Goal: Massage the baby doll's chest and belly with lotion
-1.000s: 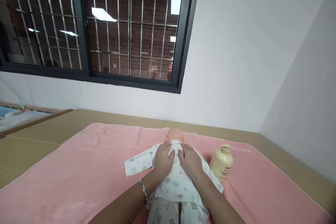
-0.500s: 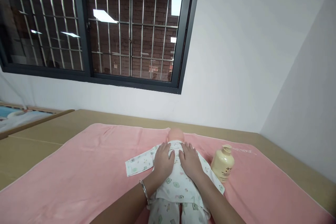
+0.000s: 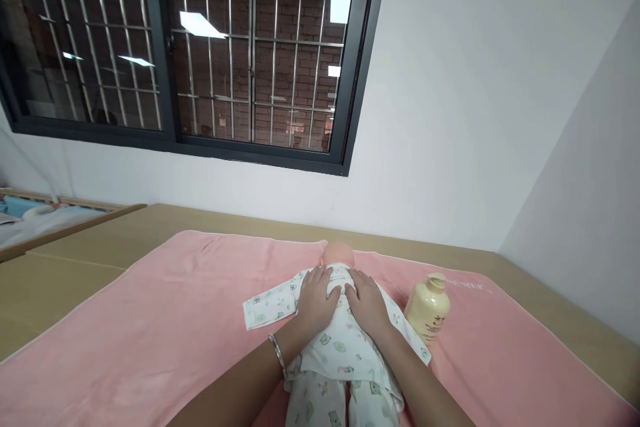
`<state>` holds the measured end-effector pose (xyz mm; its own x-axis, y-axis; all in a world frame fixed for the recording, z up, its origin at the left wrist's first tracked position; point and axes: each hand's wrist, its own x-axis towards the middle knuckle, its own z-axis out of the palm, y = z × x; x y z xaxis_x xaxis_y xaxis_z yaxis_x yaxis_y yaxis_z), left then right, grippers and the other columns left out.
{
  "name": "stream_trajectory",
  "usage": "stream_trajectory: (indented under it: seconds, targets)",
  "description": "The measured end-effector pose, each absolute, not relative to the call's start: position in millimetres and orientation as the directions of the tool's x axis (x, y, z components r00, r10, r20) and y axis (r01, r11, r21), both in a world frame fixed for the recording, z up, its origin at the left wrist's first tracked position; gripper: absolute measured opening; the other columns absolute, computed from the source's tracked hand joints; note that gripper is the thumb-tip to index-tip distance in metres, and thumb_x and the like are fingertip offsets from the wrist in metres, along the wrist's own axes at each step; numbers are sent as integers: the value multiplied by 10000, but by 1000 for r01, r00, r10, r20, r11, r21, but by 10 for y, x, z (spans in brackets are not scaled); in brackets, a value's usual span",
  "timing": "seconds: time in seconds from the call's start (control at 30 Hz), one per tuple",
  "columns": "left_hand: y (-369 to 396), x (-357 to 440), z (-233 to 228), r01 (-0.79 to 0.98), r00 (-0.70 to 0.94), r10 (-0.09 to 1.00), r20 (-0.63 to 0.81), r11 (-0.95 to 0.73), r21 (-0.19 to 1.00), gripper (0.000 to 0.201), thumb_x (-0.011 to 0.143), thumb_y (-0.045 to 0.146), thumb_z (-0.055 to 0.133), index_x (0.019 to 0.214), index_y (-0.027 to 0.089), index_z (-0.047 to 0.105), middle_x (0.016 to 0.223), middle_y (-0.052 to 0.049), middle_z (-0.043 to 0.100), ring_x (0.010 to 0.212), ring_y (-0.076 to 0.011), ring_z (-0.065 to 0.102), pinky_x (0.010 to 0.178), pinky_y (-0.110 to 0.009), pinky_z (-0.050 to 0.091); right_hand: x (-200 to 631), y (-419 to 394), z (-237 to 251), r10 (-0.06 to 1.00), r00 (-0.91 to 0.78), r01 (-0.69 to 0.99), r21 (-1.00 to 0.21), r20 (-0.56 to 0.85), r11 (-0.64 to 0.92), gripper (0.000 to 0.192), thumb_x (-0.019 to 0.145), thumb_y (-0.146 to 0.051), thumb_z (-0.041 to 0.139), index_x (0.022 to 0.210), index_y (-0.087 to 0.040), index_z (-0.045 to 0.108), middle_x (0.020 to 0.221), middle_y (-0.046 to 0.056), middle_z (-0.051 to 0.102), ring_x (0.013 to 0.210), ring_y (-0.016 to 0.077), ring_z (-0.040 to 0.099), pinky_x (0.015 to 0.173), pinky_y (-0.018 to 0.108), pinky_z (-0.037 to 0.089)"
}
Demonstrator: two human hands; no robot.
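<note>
A baby doll (image 3: pixel 338 254) in white printed clothes (image 3: pixel 336 353) lies on a pink towel (image 3: pixel 165 320), head away from me. My left hand (image 3: pixel 315 299), with a bracelet on its wrist, rests flat on the doll's upper body, fingers apart. My right hand (image 3: pixel 369 303) lies flat beside it on the doll's right side, thumbs nearly touching. One sleeve (image 3: pixel 271 303) of the doll spreads out to the left. Neither hand grips anything.
A cream pump bottle (image 3: pixel 427 309) stands on the towel just right of the doll. The towel covers a tan table (image 3: pixel 70 267) against a white wall. A barred dark window (image 3: pixel 200 53) is above. Another bed edge (image 3: pixel 45 220) shows at far left.
Both hands have slid slightly up the doll's body toward its head. The view has shifted a little.
</note>
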<state>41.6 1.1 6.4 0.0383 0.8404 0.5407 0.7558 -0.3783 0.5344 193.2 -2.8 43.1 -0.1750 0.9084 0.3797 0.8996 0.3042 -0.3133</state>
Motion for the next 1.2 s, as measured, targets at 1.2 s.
stream_trajectory:
  seconds: [1.2]
  targets:
    - [25, 391, -71, 575, -57, 796, 602, -467, 671, 542, 974, 382, 353, 1476, 181, 377, 1591, -78, 297, 1497, -238, 180, 1231, -480, 139, 1844, -136, 588, 876, -37, 902, -361, 481, 236, 687, 913, -302, 380, 1544, -89, 209, 1625, 120, 150, 1498, 242, 123, 1198, 420, 190]
